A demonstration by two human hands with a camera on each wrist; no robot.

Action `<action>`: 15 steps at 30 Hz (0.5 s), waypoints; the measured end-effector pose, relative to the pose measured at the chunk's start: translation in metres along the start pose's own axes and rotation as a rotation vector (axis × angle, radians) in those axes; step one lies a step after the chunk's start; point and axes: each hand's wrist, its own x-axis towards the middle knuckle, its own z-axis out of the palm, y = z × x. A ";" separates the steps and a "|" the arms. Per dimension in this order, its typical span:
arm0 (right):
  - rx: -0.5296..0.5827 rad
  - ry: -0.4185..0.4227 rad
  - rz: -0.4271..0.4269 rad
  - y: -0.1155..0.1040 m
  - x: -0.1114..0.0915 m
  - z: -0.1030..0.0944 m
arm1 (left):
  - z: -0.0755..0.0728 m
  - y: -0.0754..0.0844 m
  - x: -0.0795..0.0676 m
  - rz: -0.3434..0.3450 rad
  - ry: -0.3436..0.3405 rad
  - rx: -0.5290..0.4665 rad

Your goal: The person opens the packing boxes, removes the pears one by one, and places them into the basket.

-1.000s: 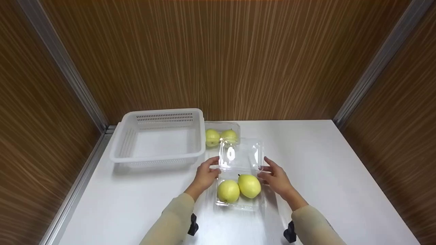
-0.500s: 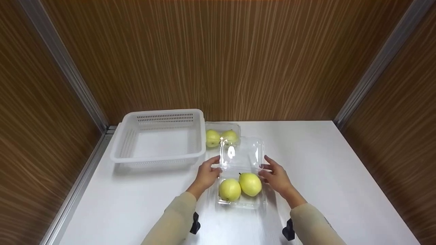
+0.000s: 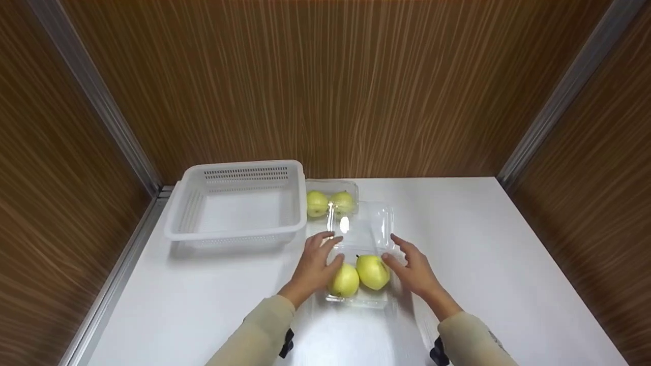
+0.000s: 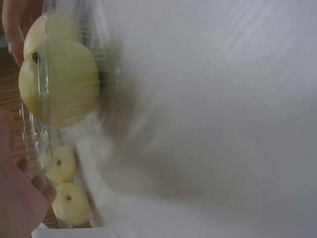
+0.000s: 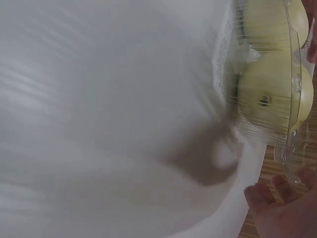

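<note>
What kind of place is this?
Maybe a small work booth: brown walls stand on three sides of a white table, which holds a basket and an open box of yellow fruit.

both hands (image 3: 314,265) (image 3: 417,272) reach forward, apart and loosely curved.

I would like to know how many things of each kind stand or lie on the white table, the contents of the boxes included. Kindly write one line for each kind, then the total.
Yellow pears: 4
Clear plastic boxes: 2
White basket: 1
Total: 7
</note>
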 end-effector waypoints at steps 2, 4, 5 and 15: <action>-0.111 0.004 -0.091 -0.004 -0.004 0.001 | -0.001 0.005 -0.004 0.129 -0.044 0.133; -0.221 0.009 -0.168 -0.008 -0.008 0.002 | -0.002 0.010 -0.007 0.245 -0.102 0.244; -0.262 0.012 -0.206 -0.010 -0.010 0.003 | -0.002 0.012 -0.008 0.293 -0.128 0.290; -0.334 -0.094 -0.338 -0.015 -0.023 0.013 | 0.004 0.016 -0.015 0.307 -0.287 0.377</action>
